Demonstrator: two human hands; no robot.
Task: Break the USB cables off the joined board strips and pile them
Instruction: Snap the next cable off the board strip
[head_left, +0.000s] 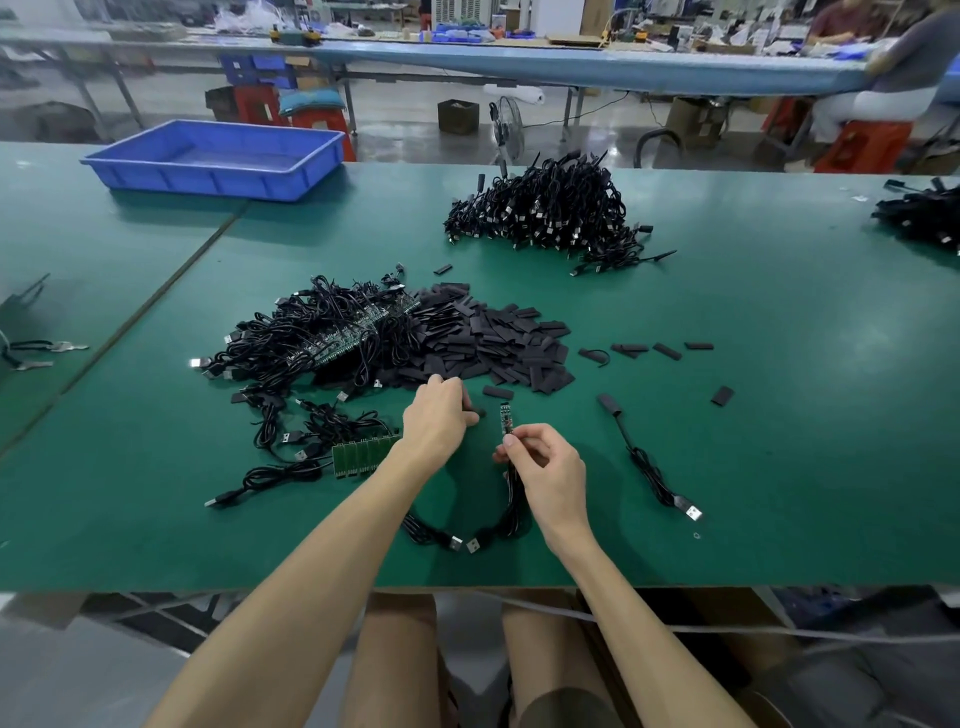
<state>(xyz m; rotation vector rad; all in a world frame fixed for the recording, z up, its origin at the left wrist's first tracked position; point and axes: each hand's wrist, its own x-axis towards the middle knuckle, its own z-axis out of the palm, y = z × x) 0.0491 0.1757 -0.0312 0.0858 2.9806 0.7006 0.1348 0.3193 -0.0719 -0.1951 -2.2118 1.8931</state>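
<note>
**Bench work, one board at a time.** Your right hand (545, 462) pinches a single board (506, 420) upright between thumb and forefinger. Its cable (511, 514) trails back under that wrist toward you. Your left hand (435, 420), apart from the right and just to its left, curls its fingers down at the near edge of the sleeves (493, 343). Whether it grips one cannot be told.

The board in hand looks freed already. Hold it low, near the wire end, so the joint takes no pull. For the next break, grip boards rather than wires and bend along the join.

**By count:**
- One board is in hand.
- One strip (363, 452) of about six boards lies just left of your left wrist.
- Two plugs (456, 543) show below your hands.
- One sleeved cable (644, 462) lies right of your right hand.
- About five loose sleeves lie scattered to the right of the sleeve pile.
- One tangle (332, 332) of strips and cables sits beyond your left hand.
- One heap (550, 213) sits well beyond both hands, with another at the far right edge.
- One tray (218, 156) stands far beyond your left hand.
</note>
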